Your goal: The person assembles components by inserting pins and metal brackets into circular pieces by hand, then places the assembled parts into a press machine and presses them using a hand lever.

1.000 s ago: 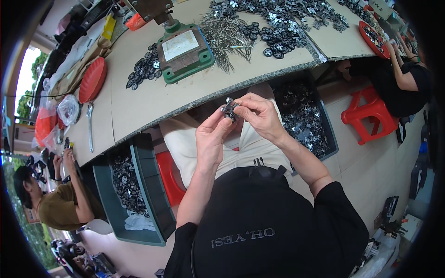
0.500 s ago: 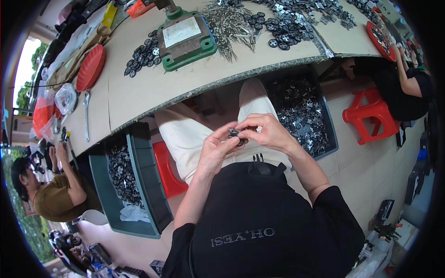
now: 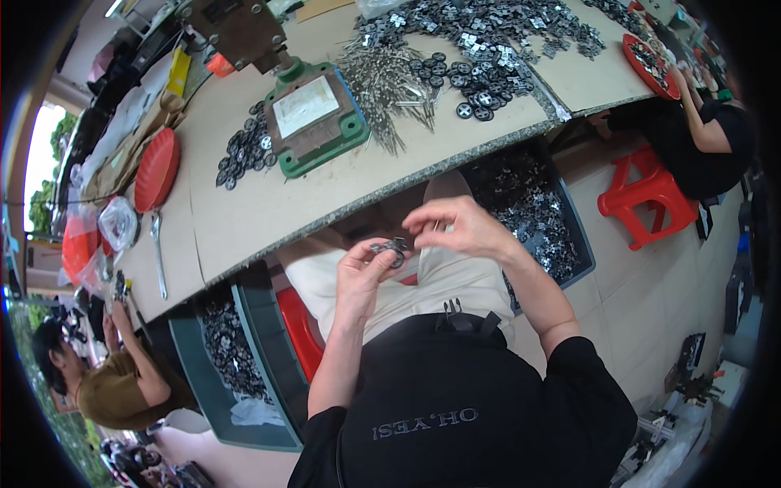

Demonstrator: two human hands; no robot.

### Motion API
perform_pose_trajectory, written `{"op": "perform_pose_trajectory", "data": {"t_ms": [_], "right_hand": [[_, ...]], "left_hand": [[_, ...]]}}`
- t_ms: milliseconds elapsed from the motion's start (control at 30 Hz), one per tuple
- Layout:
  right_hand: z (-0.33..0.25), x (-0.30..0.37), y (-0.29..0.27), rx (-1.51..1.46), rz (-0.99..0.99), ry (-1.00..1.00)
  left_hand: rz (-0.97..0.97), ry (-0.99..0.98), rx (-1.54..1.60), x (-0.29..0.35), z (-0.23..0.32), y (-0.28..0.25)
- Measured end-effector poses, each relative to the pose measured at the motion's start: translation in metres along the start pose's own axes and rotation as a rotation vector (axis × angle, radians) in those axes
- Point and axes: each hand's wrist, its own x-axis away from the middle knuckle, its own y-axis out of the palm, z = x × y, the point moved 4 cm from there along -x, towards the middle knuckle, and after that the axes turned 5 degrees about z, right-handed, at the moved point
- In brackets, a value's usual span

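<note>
Over my lap, my left hand (image 3: 364,272) is closed on a small dark part with a black spoked wheel (image 3: 397,259); the fingers hide some of it. To its right, my right hand (image 3: 465,232) is lifted a little away from that part. Its thumb and fingers are apart, and I see nothing held in them. Ahead on the table (image 3: 211,236) lie a heap of thin metal pins (image 3: 378,89), black wheels (image 3: 480,88) and a pile of small dark metal-and-plastic pieces (image 3: 496,32).
A green-based hand press (image 3: 324,154) stands on the table beside more black wheels (image 3: 244,154). Bins of small parts flank my legs: a green bin (image 3: 272,358) left, a dark bin (image 3: 579,236) right. A red stool (image 3: 643,199) stands right. People work at both sides.
My right hand has come off the part and opened, while my left hand keeps hold of it, slightly lower and further left. The view has shifted, showing more of the press.
</note>
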Motion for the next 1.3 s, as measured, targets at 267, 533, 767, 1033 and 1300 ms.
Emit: {"op": "perform_pose_trajectory", "data": {"t_ms": [267,533,767,1033,1300], "right_hand": [[0.012,-0.096,-0.123,0.665,0.48,-0.034],[0.023,-0.181,-0.177,1.023,0.514,-0.031],[0.025,-0.19,-0.166,1.017,0.2,0.155],[0.018,-0.178,-0.153,1.144,0.299,-0.078],[-0.024,-0.096,-0.063,-0.126,-0.062,0.084]], "left_hand": [[0.076,0.206,-0.156,-0.051,0.053,-0.004],[0.049,0.118,-0.037,-0.058,0.046,-0.002],[0.066,0.102,-0.001,-0.06,0.042,-0.003],[0.06,0.09,-0.007,-0.063,0.042,0.003],[0.051,0.11,-0.061,-0.056,0.046,0.013]]}}
